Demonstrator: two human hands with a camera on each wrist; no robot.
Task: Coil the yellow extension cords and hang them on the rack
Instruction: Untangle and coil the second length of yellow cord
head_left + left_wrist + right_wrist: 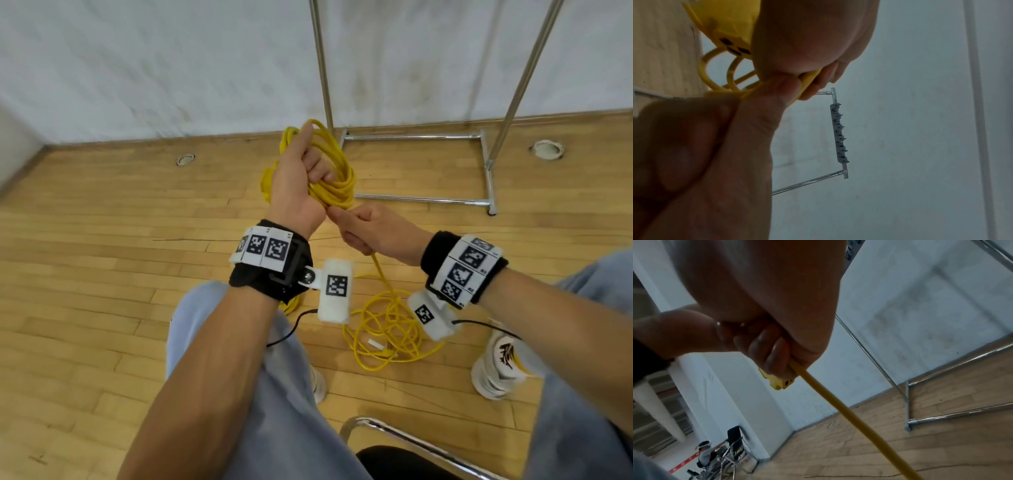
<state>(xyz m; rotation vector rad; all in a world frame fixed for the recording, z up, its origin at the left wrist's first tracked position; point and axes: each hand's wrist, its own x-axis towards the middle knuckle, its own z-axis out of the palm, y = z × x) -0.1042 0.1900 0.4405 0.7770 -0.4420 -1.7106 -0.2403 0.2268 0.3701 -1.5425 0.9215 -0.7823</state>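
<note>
Your left hand (301,192) holds the coil (334,171) upright, fingers curled through the loops and thumb raised along the top; the left wrist view confirms fingers pressed around several strands, with the socket end (729,40) just beside the palm. Your right hand (373,236) is fisted round the free run of yellow extension cord (380,274), directly at the coil's six o'clock and touching the heel of your left hand. From that fist the cord drops to a loose tangle (387,329) on the wooden floor (102,274), lying between your feet at your six o'clock.

Finding: coiling appears partly done; a good share of slack remains on the floor, and nothing is seen hung yet.

Recommendation for the current wrap: let the cord slide through your right fist rather than dragging it, so the floor tangle pays out without knotting. Match each new loop to those already held, and lay it into your left fingers beside the last turn, not across it. A slight twist per loop should keep it flat.

The rack (418,168) stands at twelve to one o'clock, beyond the coil and apart from it.
</note>
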